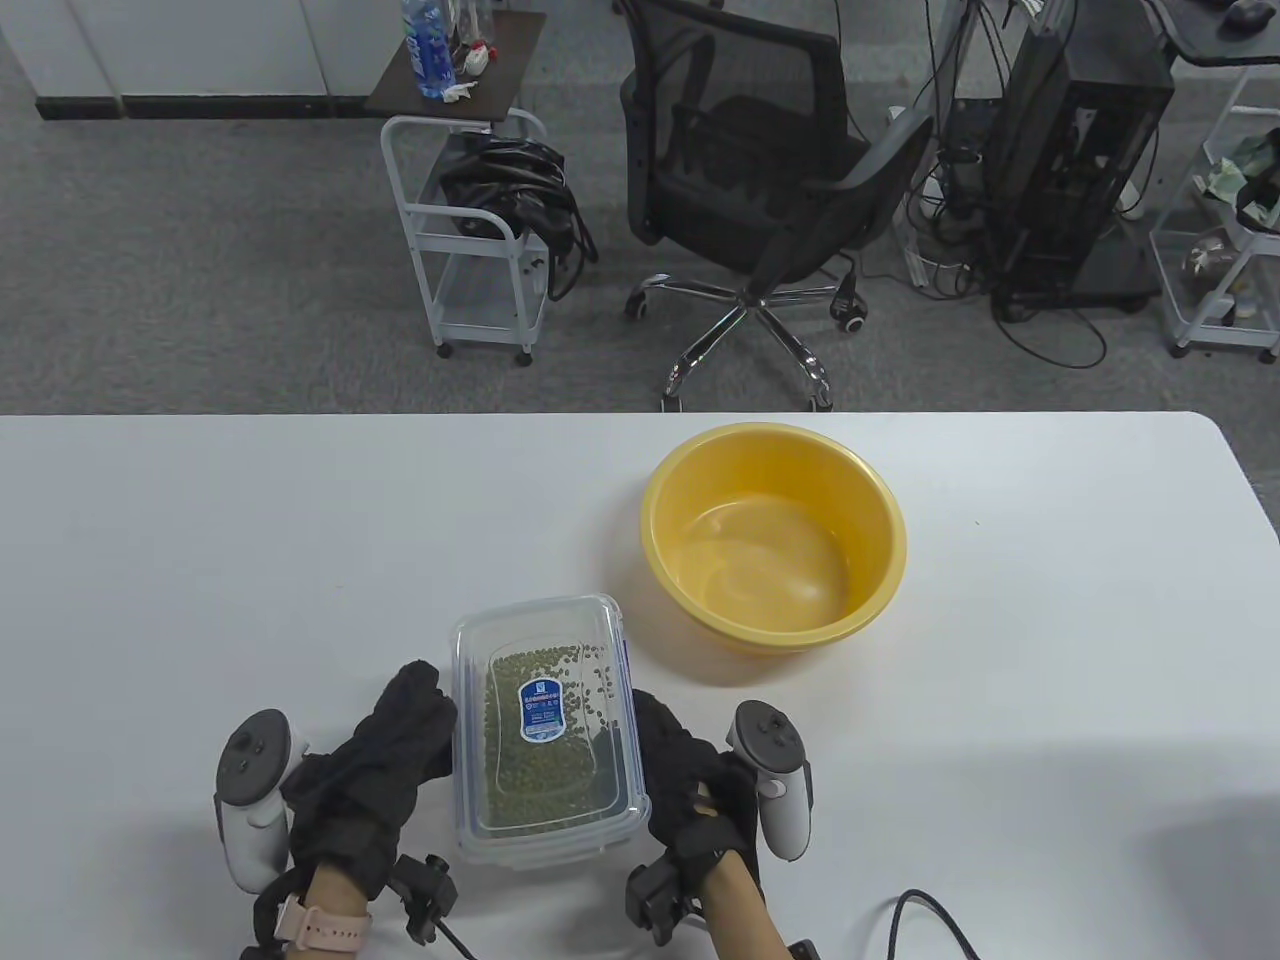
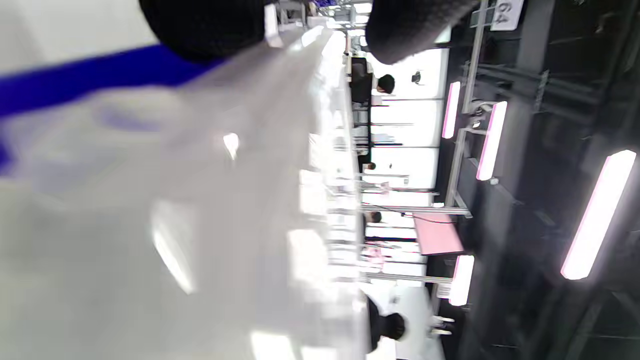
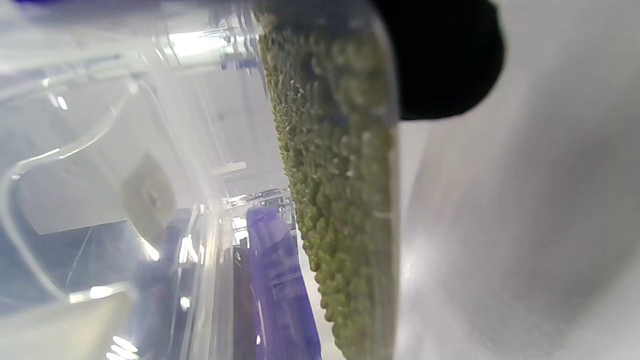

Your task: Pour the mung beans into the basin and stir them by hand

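Clear lidded container sits on the white table near its front edge, lid on, blue-and-white label on top; mung beans cover its floor. Left hand cups the container's 9 o'clock side, fingers curled against the wall; right hand is pressed to the 3 o'clock side, fingers curled around that wall. Both hands grip it between them. Yellow basin stands at roughly 1 o'clock from the container, apart from it, no beans in it. Right wrist view: beans banked against the clear wall, a gloved fingertip touching the outside. Left wrist view blurred; a blue clasp shows.
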